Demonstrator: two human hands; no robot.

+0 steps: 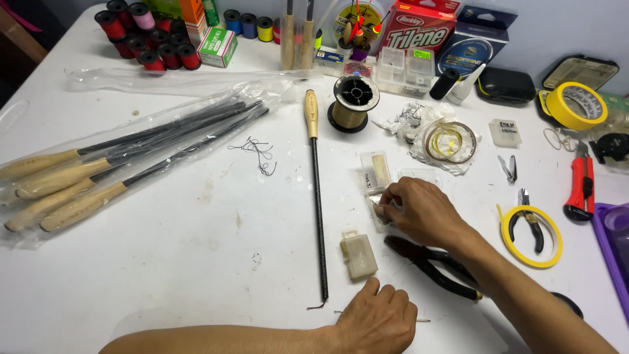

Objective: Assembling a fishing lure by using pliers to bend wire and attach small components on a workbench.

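Observation:
My right hand [422, 211] rests on a small clear plastic box [380, 208], its fingertips pinching at something tiny inside. A second small clear box [375, 170] lies just above it, and a closed cream box [358, 255] lies below. My left hand [377, 321] lies curled on the white table [196, 249] near the front edge, pressing a thin pale stick [422, 320]. A slim rod with a wooden handle [316, 190] runs down the table between the hands. Black pliers [432, 265] lie under my right forearm.
A clear bag of several rods with wooden handles [118, 164] lies at left. A line spool [352, 99], thread spools [147, 36] and boxes [419, 26] stand at the back. Yellow tape [573, 105], a red knife [581, 187], small pliers in a yellow ring [531, 229] sit at right.

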